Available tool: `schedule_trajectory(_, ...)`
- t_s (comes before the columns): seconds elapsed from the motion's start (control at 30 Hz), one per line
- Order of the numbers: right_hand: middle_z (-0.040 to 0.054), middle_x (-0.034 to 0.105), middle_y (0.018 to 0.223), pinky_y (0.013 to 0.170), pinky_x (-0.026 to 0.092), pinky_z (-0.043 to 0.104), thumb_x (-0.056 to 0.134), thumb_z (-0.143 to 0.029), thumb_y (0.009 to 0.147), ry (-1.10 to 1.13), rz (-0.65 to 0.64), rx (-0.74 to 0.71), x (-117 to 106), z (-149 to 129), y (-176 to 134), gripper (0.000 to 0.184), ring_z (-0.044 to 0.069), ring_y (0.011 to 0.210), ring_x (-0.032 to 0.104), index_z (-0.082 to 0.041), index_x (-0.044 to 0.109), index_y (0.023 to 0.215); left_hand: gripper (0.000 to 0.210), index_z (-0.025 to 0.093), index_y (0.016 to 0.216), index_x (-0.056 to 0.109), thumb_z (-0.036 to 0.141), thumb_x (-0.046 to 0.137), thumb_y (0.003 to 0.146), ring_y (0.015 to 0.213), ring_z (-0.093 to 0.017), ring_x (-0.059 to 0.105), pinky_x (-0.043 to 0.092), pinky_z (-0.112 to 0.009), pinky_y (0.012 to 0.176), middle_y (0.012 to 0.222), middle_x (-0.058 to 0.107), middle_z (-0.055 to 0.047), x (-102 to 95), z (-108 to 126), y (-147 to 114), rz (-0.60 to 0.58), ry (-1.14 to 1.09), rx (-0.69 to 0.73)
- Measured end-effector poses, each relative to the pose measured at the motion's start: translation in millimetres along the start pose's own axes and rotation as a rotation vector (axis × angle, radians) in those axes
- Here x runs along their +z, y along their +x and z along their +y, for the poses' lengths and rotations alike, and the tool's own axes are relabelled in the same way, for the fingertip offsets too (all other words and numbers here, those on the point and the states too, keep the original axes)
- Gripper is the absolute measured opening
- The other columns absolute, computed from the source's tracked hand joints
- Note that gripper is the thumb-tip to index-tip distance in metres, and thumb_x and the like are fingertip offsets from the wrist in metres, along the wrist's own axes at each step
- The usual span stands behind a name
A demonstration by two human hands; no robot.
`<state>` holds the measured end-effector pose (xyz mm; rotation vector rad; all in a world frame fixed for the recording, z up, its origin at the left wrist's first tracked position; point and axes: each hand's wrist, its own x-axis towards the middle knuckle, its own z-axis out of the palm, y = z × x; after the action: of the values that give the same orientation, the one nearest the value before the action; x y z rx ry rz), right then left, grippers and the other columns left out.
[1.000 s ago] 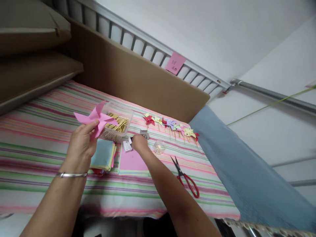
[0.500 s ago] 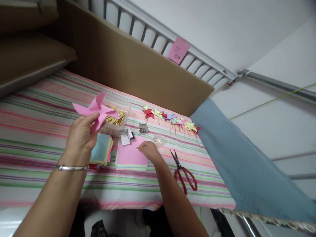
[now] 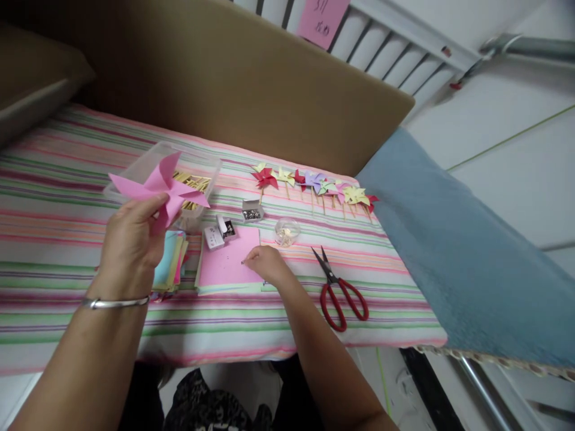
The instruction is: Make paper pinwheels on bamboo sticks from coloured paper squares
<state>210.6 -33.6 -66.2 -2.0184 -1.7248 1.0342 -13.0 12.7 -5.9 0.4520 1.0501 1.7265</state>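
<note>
My left hand (image 3: 137, 239), with a bracelet at the wrist, pinches a pink paper pinwheel (image 3: 157, 187) at its folded middle, raised over the table. Low over a stack of pink paper sheets (image 3: 227, 266), the fingertips of my right hand (image 3: 267, 263) are closed on a tiny shiny metal piece (image 3: 243, 262). Its exact kind is too small to make out. On and behind the sheets stand two small open boxes: a white box (image 3: 214, 237) with dark metal bits, and another box (image 3: 252, 211) full of shiny metal bits.
Red-handled scissors (image 3: 332, 278) lie open at right. A round clear dish (image 3: 287, 232) holds small pale bits. A plastic box (image 3: 211, 179) contains wooden sticks (image 3: 193, 182). Coloured paper squares (image 3: 168, 263) sit at left. Several finished pinwheels (image 3: 314, 182) line the back, before a brown board (image 3: 251, 90).
The view has tilted down and shifted, so the table things sit elsewhere in the picture. Both hands keep their hold, the left on the pinwheel, the right on the metal piece over the sheets.
</note>
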Motion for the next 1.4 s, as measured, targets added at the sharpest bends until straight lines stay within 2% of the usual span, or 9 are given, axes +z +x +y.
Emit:
schedule_trajectory(0.2, 0.0006, 0.073, 0.077, 0.064, 0.044, 0.021, 0.059, -0.022, 0.075, 0.012, 0.117, -0.037, -5, -2, 5, 0.011, 0.014, 0.073, 0.064, -0.020, 0.070, 0.072, 0.012, 0.011, 0.062, 0.064, 0.002, 0.070, 0.057, 0.061, -0.011, 0.061, 0.051, -0.022, 0.058, 0.062, 0.065, 0.000, 7.7, 3, -2, -0.027, -0.034, 0.034)
schedule_trajectory(0.33, -0.0007, 0.072, 0.076, 0.066, 0.044, 0.023, 0.058, -0.025, 0.075, -0.018, 0.181, -0.067, -6, -26, 24, 0.013, 0.014, 0.073, 0.063, -0.021, 0.070, 0.073, 0.014, 0.012, 0.058, 0.061, -0.001, 0.067, 0.059, 0.059, -0.011, 0.059, 0.051, -0.023, 0.059, 0.057, 0.063, 0.001, 7.5, 9, -7, -0.012, -0.056, 0.039)
schedule_trajectory(0.5, -0.0012, 0.069, 0.070, 0.060, 0.042, 0.023, 0.057, -0.022, 0.073, -0.063, 0.185, -0.066, -10, -53, 43, 0.013, 0.015, 0.070, 0.063, -0.021, 0.070, 0.072, 0.022, 0.014, 0.049, 0.054, 0.000, 0.067, 0.060, 0.053, -0.010, 0.054, 0.049, -0.023, 0.059, 0.045, 0.053, 0.004, 1.8, 17, -5, -0.020, -0.083, 0.051)
schedule_trajectory(0.67, 0.0005, 0.071, 0.075, 0.061, 0.043, 0.022, 0.055, -0.025, 0.076, -0.112, 0.182, -0.033, -17, -34, 19, 0.016, 0.015, 0.071, 0.063, -0.019, 0.069, 0.073, 0.022, 0.015, 0.050, 0.055, 0.001, 0.068, 0.060, 0.052, -0.008, 0.052, 0.049, -0.022, 0.060, 0.045, 0.054, 0.005, 0.0, 18, -3, -0.033, -0.114, 0.047)
schedule_trajectory(0.83, 0.0004, 0.072, 0.070, 0.061, 0.041, 0.022, 0.057, -0.015, 0.071, -0.153, 0.082, -0.053, -3, -8, -13, 0.015, 0.015, 0.069, 0.063, -0.020, 0.068, 0.062, 0.015, 0.013, 0.056, 0.061, 0.003, 0.072, 0.057, 0.054, -0.008, 0.055, 0.048, -0.021, 0.058, 0.053, 0.061, 0.003, 6.3, 12, -12, -0.089, -0.111, 0.000)
schedule_trajectory(0.97, 0.0006, 0.073, 0.074, 0.062, 0.041, 0.023, 0.058, -0.015, 0.072, -0.150, 0.078, -0.062, 3, -4, -16, 0.014, 0.015, 0.071, 0.063, -0.021, 0.069, 0.064, 0.013, 0.012, 0.057, 0.062, 0.003, 0.071, 0.058, 0.055, -0.009, 0.056, 0.049, -0.020, 0.059, 0.055, 0.063, 0.001, 10.6, 6, -18, -0.093, -0.084, -0.017)
schedule_trajectory(1.13, 0.0004, 0.073, 0.082, 0.066, 0.042, 0.022, 0.056, -0.020, 0.080, -0.097, 0.135, -0.050, -8, 1, -10, 0.015, 0.014, 0.077, 0.064, -0.021, 0.071, 0.081, 0.014, 0.011, 0.057, 0.063, 0.000, 0.070, 0.058, 0.056, -0.008, 0.056, 0.050, -0.020, 0.061, 0.054, 0.062, 0.002, 16.6, 0, -22, -0.086, -0.102, -0.019)
schedule_trajectory(1.33, 0.0023, 0.069, 0.089, 0.078, 0.043, 0.023, 0.062, -0.016, 0.082, -0.124, 0.132, -0.336, 1, 1, -17, 0.013, 0.013, 0.085, 0.062, -0.020, 0.072, 0.088, 0.012, 0.011, 0.060, 0.064, 0.004, 0.074, 0.057, 0.059, -0.010, 0.058, 0.049, -0.020, 0.059, 0.059, 0.064, 0.000, 19.1, -8, -23, -0.133, -0.051, -0.032)
schedule_trajectory(1.4, 0.0036, 0.068, 0.090, 0.079, 0.043, 0.024, 0.063, -0.018, 0.083, -0.176, 0.118, -0.354, 7, -3, -19, 0.012, 0.014, 0.087, 0.061, -0.019, 0.072, 0.090, 0.013, 0.012, 0.060, 0.064, 0.005, 0.074, 0.057, 0.059, -0.010, 0.058, 0.049, -0.020, 0.060, 0.059, 0.064, 0.000, 19.3, -8, -23, -0.133, -0.035, -0.034)
